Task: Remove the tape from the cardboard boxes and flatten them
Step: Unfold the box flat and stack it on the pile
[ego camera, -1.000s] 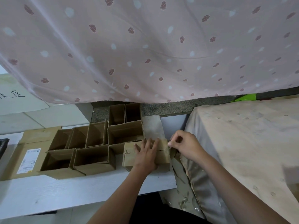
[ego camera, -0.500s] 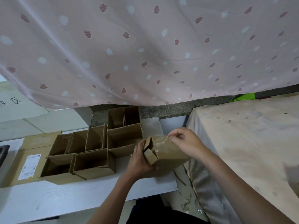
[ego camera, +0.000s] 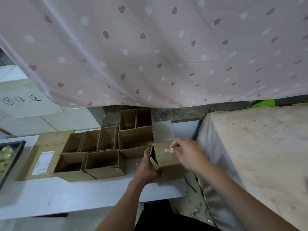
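A small brown cardboard box (ego camera: 168, 161) is tilted up off the white table (ego camera: 66, 192), its taped face turned toward me. Clear tape (ego camera: 162, 151) shines across that face. My left hand (ego camera: 146, 165) grips the box at its open left end, fingers curled round the lower corner. My right hand (ego camera: 186, 153) is over the top right of the box, its thumb and fingertip pinching the tape's end. Several open brown boxes (ego camera: 103, 160) stand in a cluster just left of the held one.
A flat cardboard sheet with a white label (ego camera: 43, 162) lies under the boxes at left. A dark tray (ego camera: 11, 157) sits at the left edge. A cloth-covered surface (ego camera: 258, 155) fills the right. A pink patterned curtain (ego camera: 150, 47) hangs above.
The box lay flat on the table under my left palm; my left hand has lifted and tipped it upright, and my right hand moved from its right end to the taped face.
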Action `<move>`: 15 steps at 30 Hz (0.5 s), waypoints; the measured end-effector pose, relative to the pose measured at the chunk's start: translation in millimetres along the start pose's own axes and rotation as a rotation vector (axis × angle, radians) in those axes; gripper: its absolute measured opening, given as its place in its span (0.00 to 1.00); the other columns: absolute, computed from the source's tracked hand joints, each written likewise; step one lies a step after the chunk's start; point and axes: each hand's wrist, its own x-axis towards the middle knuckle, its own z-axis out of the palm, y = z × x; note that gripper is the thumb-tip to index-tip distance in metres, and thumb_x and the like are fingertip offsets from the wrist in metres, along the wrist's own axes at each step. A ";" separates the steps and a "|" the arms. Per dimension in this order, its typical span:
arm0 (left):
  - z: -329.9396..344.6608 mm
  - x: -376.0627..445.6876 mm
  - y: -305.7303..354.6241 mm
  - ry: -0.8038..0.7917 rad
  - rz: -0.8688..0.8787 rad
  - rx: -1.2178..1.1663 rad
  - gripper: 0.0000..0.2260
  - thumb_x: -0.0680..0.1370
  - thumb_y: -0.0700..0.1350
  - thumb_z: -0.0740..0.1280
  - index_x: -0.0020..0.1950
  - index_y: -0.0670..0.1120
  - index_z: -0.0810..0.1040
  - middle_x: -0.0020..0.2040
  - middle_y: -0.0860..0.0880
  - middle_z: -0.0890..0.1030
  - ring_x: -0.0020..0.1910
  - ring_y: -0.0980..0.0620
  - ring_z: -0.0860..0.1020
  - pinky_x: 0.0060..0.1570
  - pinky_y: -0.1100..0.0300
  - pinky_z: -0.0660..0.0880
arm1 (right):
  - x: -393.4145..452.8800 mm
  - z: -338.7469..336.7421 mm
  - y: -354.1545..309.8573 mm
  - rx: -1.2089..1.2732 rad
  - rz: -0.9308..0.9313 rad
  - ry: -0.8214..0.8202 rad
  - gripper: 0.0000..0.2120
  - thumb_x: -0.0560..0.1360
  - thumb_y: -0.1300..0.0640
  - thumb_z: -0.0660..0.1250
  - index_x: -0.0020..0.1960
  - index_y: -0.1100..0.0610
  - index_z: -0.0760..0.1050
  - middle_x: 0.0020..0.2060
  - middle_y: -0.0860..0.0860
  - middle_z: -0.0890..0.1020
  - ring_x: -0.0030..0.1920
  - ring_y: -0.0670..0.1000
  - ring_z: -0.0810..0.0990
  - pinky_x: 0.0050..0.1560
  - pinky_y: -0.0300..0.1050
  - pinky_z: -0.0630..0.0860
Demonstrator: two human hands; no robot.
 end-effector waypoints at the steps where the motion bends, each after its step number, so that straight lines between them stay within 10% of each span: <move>1: 0.0 -0.5 1.2 -0.007 -0.008 -0.006 0.54 0.62 0.43 0.82 0.78 0.59 0.51 0.66 0.53 0.74 0.66 0.47 0.72 0.66 0.48 0.73 | 1.0 0.5 -3.0 0.006 -0.001 -0.001 0.06 0.78 0.52 0.69 0.46 0.42 0.74 0.47 0.43 0.78 0.51 0.46 0.76 0.51 0.42 0.74; 6: -0.2 -1.3 -4.7 -0.021 -0.038 -0.052 0.54 0.65 0.35 0.79 0.79 0.56 0.48 0.66 0.48 0.74 0.62 0.46 0.74 0.60 0.49 0.76 | 2.1 4.2 -1.7 0.039 0.001 0.016 0.06 0.79 0.55 0.68 0.48 0.45 0.73 0.41 0.40 0.76 0.41 0.38 0.74 0.36 0.26 0.65; 11: 1.8 -1.5 -8.9 -0.017 -0.048 -0.116 0.54 0.65 0.32 0.79 0.80 0.53 0.49 0.68 0.46 0.73 0.66 0.45 0.72 0.64 0.44 0.74 | 3.1 11.6 -1.0 0.002 0.039 -0.139 0.21 0.81 0.60 0.60 0.72 0.47 0.69 0.62 0.49 0.74 0.61 0.52 0.75 0.61 0.50 0.74; 15: 6.7 -0.7 -12.9 0.035 -0.016 -0.170 0.51 0.65 0.34 0.79 0.79 0.55 0.54 0.68 0.49 0.74 0.66 0.48 0.73 0.63 0.48 0.76 | 8.9 19.8 -3.9 0.031 0.084 -0.188 0.17 0.83 0.61 0.56 0.64 0.48 0.78 0.60 0.50 0.71 0.53 0.51 0.75 0.58 0.43 0.72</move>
